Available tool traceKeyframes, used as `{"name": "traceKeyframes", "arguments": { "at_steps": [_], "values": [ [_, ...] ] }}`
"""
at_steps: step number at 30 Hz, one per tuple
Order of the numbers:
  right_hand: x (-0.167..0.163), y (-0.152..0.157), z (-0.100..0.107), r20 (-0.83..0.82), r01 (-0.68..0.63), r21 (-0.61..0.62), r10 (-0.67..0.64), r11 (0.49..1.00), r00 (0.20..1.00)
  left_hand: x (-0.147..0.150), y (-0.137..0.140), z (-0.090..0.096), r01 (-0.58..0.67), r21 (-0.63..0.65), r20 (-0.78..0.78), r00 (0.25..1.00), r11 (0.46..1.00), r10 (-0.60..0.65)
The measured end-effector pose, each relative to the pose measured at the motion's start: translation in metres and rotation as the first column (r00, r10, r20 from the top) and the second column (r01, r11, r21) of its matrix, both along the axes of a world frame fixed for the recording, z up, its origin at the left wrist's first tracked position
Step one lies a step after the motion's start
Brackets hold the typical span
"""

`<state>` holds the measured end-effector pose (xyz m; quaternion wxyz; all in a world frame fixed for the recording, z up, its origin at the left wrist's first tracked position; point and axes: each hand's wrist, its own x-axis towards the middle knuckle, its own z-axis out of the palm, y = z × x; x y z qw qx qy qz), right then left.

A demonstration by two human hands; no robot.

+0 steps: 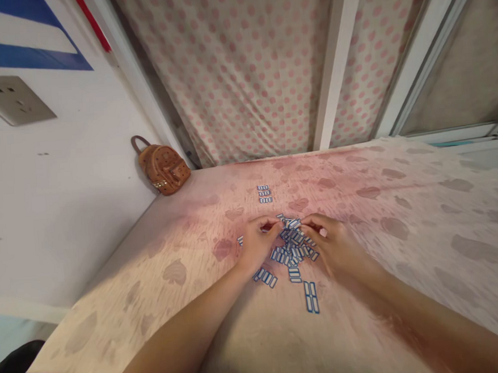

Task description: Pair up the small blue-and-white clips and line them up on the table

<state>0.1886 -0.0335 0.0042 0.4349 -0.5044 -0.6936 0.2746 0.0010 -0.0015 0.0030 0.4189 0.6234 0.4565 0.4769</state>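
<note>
My left hand [257,243] and my right hand [330,239] face each other over the table, thumbs and forefingers pinched. Between their fingertips is a small strip of white labels with blue borders [293,224]; each hand seems to grip one end. Just below lies a loose pile of similar label strips [294,253], overlapping at odd angles. Nearer to me, a separate label piece [312,297] lies flat. Another strip [265,277] lies beside my left wrist, and part of one more [240,241] shows left of that hand.
Beyond my hands, several label strips [265,194] lie in a neat stack of rows. The table has a pink and cream leaf-patterned cover [173,271]. A small brown backpack-shaped bag [167,168] leans at the back left corner by the wall. A dotted curtain [249,67] hangs behind the table.
</note>
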Motion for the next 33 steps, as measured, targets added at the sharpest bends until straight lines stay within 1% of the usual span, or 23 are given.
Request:
{"name": "traceKeyframes", "arguments": {
  "at_steps": [5,8,11,15,19,25,33],
  "values": [
    [0.002,-0.001,-0.002,0.14,0.085,0.032,-0.088,0.996,0.986,0.003,-0.002,-0.007,0.067,-0.045,0.026,0.998,0.997,-0.065],
    [0.002,-0.001,-0.001,0.204,0.105,0.062,-0.116,0.993,0.972,0.004,-0.002,-0.01,0.076,-0.058,0.036,0.997,0.995,-0.074],
    [0.002,-0.001,0.0,0.243,0.128,0.064,-0.14,0.99,0.96,0.004,-0.001,-0.011,0.084,-0.061,0.037,0.996,0.995,-0.082],
    [0.002,-0.001,0.0,0.269,0.146,0.054,-0.155,0.988,0.951,0.005,-0.001,-0.013,0.082,-0.061,0.038,0.996,0.995,-0.08],
    [0.001,-0.001,0.001,0.277,0.153,0.079,-0.169,0.985,0.946,0.005,-0.001,-0.014,0.108,-0.076,0.044,0.994,0.991,-0.105],
    [-0.002,-0.003,0.006,0.271,0.132,0.113,-0.158,0.985,0.95,0.007,-0.003,-0.011,0.12,-0.043,0.038,0.992,0.992,-0.119],
    [-0.002,-0.003,0.005,0.315,0.09,0.156,-0.136,0.984,0.939,0.007,-0.005,-0.009,0.141,-0.026,0.027,0.99,0.99,-0.14]
  ]
}}
